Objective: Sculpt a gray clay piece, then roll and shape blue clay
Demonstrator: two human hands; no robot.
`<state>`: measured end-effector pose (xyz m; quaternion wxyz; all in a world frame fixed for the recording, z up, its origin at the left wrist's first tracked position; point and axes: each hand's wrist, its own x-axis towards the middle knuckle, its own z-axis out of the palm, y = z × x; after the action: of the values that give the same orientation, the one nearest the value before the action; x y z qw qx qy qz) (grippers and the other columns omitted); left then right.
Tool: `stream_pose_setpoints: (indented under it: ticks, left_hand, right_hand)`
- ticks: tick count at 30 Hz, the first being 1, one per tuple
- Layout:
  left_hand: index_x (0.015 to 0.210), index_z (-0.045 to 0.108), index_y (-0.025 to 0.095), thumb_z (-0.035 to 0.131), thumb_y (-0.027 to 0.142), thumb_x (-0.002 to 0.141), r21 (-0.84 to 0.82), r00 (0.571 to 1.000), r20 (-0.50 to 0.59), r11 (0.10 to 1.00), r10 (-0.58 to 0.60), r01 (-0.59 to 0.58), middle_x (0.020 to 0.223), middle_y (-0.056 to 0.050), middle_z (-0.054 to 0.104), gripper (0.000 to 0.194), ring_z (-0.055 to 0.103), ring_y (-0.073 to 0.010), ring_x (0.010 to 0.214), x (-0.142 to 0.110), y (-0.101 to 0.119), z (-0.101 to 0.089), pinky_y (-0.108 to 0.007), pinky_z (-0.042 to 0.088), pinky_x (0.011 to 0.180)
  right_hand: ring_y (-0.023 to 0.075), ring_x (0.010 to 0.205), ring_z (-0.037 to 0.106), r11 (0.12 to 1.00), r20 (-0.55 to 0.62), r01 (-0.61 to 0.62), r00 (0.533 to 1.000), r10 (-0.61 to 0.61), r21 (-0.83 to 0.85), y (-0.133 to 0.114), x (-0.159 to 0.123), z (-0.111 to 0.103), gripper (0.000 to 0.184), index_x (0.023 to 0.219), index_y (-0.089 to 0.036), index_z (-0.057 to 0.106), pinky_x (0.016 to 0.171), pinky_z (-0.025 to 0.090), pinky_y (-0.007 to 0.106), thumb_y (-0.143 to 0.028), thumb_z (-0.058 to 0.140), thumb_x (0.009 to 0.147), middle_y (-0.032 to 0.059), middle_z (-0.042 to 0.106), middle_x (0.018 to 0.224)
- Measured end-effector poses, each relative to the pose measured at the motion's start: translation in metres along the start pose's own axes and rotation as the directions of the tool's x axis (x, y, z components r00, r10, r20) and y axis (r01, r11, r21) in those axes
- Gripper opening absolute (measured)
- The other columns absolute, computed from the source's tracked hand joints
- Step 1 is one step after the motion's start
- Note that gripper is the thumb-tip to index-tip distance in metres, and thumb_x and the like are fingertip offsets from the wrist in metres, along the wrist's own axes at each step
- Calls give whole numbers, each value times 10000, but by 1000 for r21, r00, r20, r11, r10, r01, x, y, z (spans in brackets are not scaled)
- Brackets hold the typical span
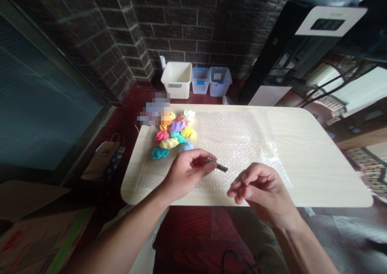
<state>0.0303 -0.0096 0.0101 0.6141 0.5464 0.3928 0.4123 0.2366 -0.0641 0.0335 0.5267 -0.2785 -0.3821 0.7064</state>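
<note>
My left hand pinches a short dark grey strip of small bead-like lumps between thumb and fingers. One end of the strip sticks out toward my right hand. Thumb and fingers of my right hand are closed on a small dark bit, too small to name. The two hands are apart, above a sheet of bubble wrap on a pale wooden table. Left of them, on the wrap, lie several soft coloured lumps like modelling clay, among them a purple one, a yellow one and a teal one.
The table has rounded corners. Behind it on the floor stand a white bin and two clear plastic boxes against a brick wall. A paper bag and cardboard boxes are at the left.
</note>
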Motion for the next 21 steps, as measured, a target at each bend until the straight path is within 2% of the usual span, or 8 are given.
stream_pose_setpoints:
  ticks: [6, 17, 21]
  left_hand:
    - [993, 778, 144, 835, 325, 870, -3, 1000, 16, 1000, 5, -5, 831, -35, 748, 226, 656, -129, 760, 0, -1, -1, -220, 513, 697]
    - [989, 777, 142, 836, 334, 873, -5, 999, 28, 1000, 15, -15, 826, -32, 736, 232, 644, -127, 754, -1, 0, -1, -224, 491, 688]
    - [996, 776, 144, 836, 343, 872, -12, 1000, 29, 1000, -3, 3, 814, -30, 730, 242, 629, -122, 738, -1, 0, -1, -218, 477, 668]
  right_hand:
    - [163, 864, 849, 1000, 5, -18, 1000, 18, 17, 0, -2, 2, 226, 873, -249, 813, 706, 669, 176, -34, 868, 830, 17, 872, 936]
    - [193, 1015, 833, 988, 59, -147, 988, 144, 40, -3, -5, 2, 104, 1053, -236, 803, 797, 682, 221, -171, 749, 991, 71, 859, 1104]
    - [193, 921, 849, 985, 80, -160, 985, 154, 70, -4, -5, 5, 113, 1043, -203, 789, 725, 680, 225, -246, 684, 1043, 91, 869, 1010]
